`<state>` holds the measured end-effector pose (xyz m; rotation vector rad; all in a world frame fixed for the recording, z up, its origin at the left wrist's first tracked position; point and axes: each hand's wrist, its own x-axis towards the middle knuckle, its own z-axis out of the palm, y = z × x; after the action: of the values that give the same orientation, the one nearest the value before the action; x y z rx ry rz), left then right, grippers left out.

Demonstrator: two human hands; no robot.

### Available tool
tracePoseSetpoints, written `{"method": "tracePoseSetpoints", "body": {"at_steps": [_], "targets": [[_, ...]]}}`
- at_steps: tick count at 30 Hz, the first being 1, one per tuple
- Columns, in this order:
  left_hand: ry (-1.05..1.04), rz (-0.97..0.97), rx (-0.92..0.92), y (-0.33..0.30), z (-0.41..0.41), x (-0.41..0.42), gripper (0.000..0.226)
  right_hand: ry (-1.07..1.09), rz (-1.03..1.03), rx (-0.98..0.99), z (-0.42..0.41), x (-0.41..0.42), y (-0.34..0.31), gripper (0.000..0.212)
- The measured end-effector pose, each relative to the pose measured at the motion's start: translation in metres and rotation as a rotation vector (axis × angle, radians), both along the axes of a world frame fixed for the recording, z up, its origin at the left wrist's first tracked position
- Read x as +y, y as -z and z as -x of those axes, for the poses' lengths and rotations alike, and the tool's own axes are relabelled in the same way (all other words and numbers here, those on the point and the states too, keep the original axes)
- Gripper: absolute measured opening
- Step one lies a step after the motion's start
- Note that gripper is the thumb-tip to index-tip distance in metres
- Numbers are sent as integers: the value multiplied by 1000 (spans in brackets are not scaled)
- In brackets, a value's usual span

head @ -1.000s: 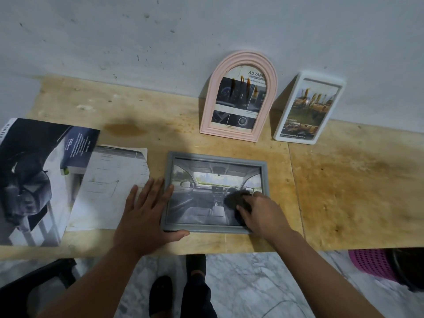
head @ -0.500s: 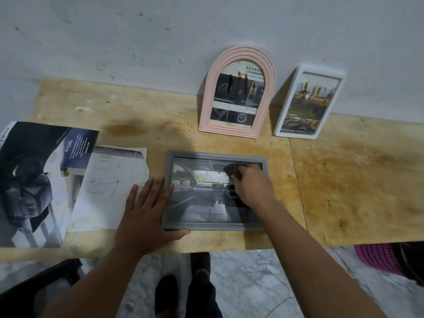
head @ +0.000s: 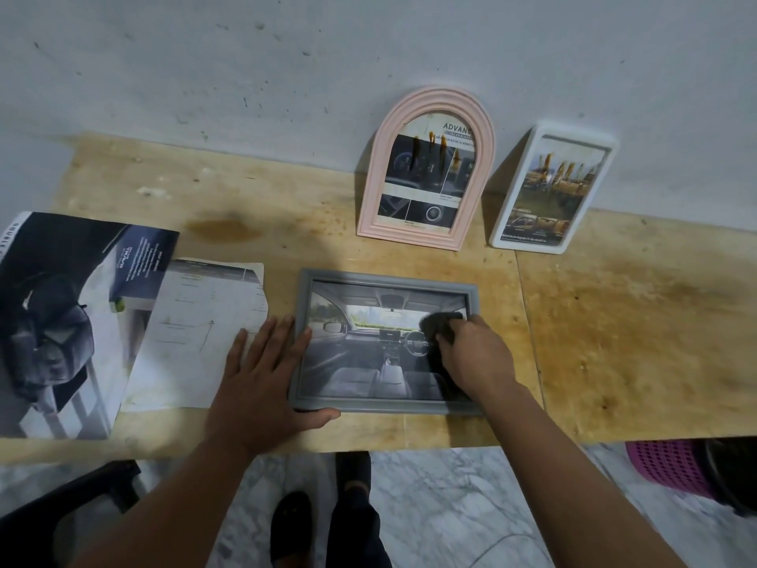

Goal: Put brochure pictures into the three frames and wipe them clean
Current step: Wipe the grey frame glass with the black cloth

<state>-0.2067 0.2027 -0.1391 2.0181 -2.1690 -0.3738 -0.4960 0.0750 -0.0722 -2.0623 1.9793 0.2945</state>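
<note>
**Wiping the third frame while the other two lean by the wall**

The grey frame (head: 385,342) lies flat on the wooden counter (head: 635,321) near its front edge, glass up, with a brochure picture of a car interior inside it. The left hand (head: 262,383) lies spread and flat at the frame's left border, fingers straight over the edge and thumb along the bottom rail, most likely to keep the frame from sliding under the rubbing. The right hand (head: 475,358) grips a dark cloth (head: 440,327), bunched under curled fingers, and presses it on the right part of the glass, over the steering wheel in the picture.

Behind it, the pink arched frame (head: 426,170) and the white frame (head: 553,190) stand leaning against the wall (head: 368,55), both already filled; that keeps them upright and out of the wiping zone. Brownish drip marks show on the upper glass of both, so I judge they need cleaning too.

Readable print: "ADVANC", cut off by the arch, at the top of the pink frame's picture. The open brochure (head: 69,313) at the left carries small text too fine to read, and a trimmed paper sheet (head: 200,330) lies between it and the left hand, partly under the fingers. The white frame's caption line is illegible
</note>
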Motion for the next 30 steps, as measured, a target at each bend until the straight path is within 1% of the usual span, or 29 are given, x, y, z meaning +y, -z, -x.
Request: {"method": "tracePoseSetpoints", "body": {"at_steps": [3, 6, 7, 8, 10, 12, 14, 17, 22, 25, 27, 28, 29, 30], "targets": [[2, 19, 6, 0, 0, 1, 124, -66, -92, -2, 4, 20, -7, 29], [2, 28, 8, -1, 0, 1, 123, -81, -289, 16, 11, 12, -23, 28], [5, 29, 9, -1, 0, 1, 123, -62, -295, -7, 11, 4, -27, 27], [6, 30, 12, -1, 0, 1, 123, -41, -248, -33, 11, -5, -29, 27], [3, 27, 13, -2, 0, 1, 123, -7, -80, -72, 7, -23, -26, 28], [5, 18, 4, -1, -1, 1, 123, -2, -10, -47, 3, -36, -15, 30], [5, 13, 3, -1, 0, 1, 123, -6, -42, 15, 5, -39, -4, 31], [6, 26, -4, -1, 0, 2, 123, -26, -52, 47, 15, -31, -1, 31], [9, 60, 0, 0, -1, 1, 122, -75, -128, 74, 22, 11, -11, 30], [7, 68, 2, 1, -1, 3, 122, -157, -308, 123, 19, 32, -25, 29], [6, 63, 0, 1, -1, 3, 122, -189, -463, 176, 17, 27, -36, 29], [8, 59, -2, 0, -1, 3, 122, -185, -494, 174, 16, 19, -41, 30], [10, 55, -2, 0, -1, 3, 123, -165, -473, 143, 15, 8, -43, 29], [10, 52, 1, 0, -1, 2, 123, -126, -409, 98, 12, -2, -45, 28]]}}
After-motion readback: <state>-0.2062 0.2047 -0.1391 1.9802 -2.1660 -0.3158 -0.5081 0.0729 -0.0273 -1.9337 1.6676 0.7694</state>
